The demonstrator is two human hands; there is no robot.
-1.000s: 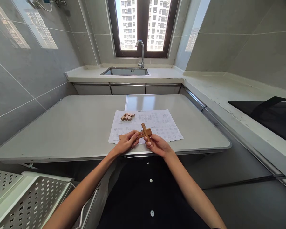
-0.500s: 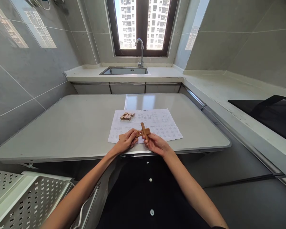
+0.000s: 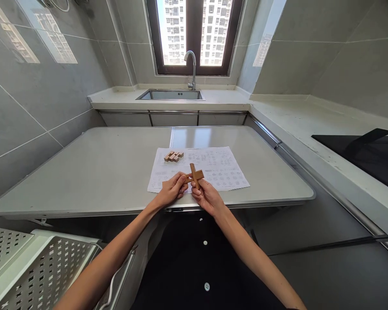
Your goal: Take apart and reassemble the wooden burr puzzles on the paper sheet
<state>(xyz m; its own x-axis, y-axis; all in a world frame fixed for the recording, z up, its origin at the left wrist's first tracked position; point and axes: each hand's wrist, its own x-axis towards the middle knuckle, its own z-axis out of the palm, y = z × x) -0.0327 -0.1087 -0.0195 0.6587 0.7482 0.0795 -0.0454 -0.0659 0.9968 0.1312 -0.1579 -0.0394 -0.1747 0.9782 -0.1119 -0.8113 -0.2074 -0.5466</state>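
Observation:
Close to the table's front edge, my left hand (image 3: 174,188) is closed around one end of some joined brown wooden pieces (image 3: 198,175). My right hand (image 3: 207,194) pinches the same pieces from the right, near the lower end of an upright stick that crosses a flatter piece. Fingers hide part of where the pieces meet. Beneath and beyond my hands lies a white printed sheet (image 3: 213,160) with rows of small diagrams. A small cluster of notched light wooden blocks (image 3: 173,156) rests on the sheet's upper left.
The pale table (image 3: 84,172) has rounded corners. Beyond it are a counter with a sink (image 3: 171,95) and a faucet (image 3: 194,71). A black item with a strap (image 3: 358,146) lies on the right counter. A perforated white rack (image 3: 48,271) stands at lower left.
The upright stick has shifted slightly left and up, and the flatter piece is turned a little. My right hand has moved slightly left. My left hand keeps its hold.

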